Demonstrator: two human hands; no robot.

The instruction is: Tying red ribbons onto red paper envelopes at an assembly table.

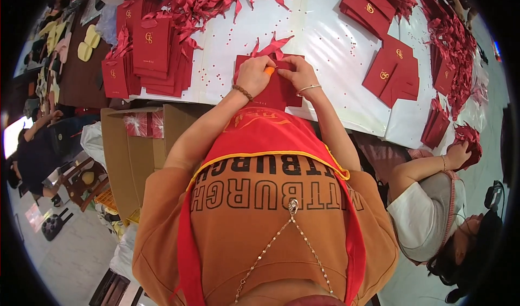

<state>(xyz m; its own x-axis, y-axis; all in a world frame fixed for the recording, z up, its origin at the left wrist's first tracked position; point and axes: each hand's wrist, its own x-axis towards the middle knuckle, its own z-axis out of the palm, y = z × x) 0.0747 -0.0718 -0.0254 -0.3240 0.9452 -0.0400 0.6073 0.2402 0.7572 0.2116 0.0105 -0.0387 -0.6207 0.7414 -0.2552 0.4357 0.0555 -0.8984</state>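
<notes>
My left hand (254,74) and my right hand (298,74) meet over a dark red paper bag (275,93) lying flat at the near edge of the white table (325,40). Both pinch at the bag's top edge, where a red ribbon (271,47) sticks out and a small orange tool (269,70) shows by the left fingers. A beaded bracelet circles my left wrist, a thin bangle my right.
Stacks of red bags (149,54) lie at the left, more (395,70) at the right. Heaps of red ribbon (208,0) fill the far side. An open cardboard box (130,154) stands below the table. A co-worker's hand (460,151) holds ribbon at right.
</notes>
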